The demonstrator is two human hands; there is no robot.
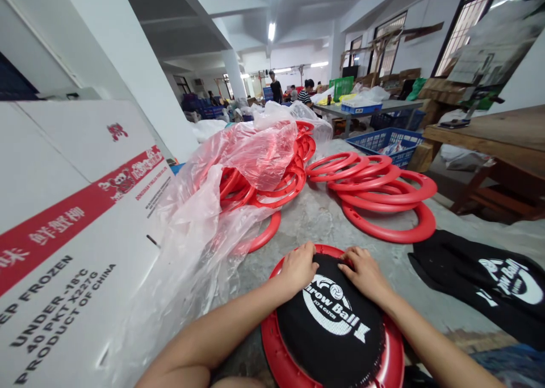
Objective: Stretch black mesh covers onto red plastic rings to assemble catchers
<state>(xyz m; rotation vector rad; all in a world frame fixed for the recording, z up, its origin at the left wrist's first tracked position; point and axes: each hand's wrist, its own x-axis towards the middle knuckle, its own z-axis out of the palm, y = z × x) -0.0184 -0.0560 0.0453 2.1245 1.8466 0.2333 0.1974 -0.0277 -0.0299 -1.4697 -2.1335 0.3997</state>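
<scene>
In front of me lies a red plastic ring, tilted toward my body. A black fabric disc with a white "Throw Ball" print covers its middle. My left hand is closed at the far left of the fabric's edge, its fingers curled over the ring's rim and the thumb on the cloth. At the far right of that edge, my right hand is closed in a similar way, with its thumb pressed on the black cloth. The undersides of the fingers are hidden. A gap separates the two hands.
Several red rings lie stacked beyond my right hand. More rings spill from a clear plastic bag. Black printed fabric lies at right. A white carton stands at left; a blue crate and people are farther back.
</scene>
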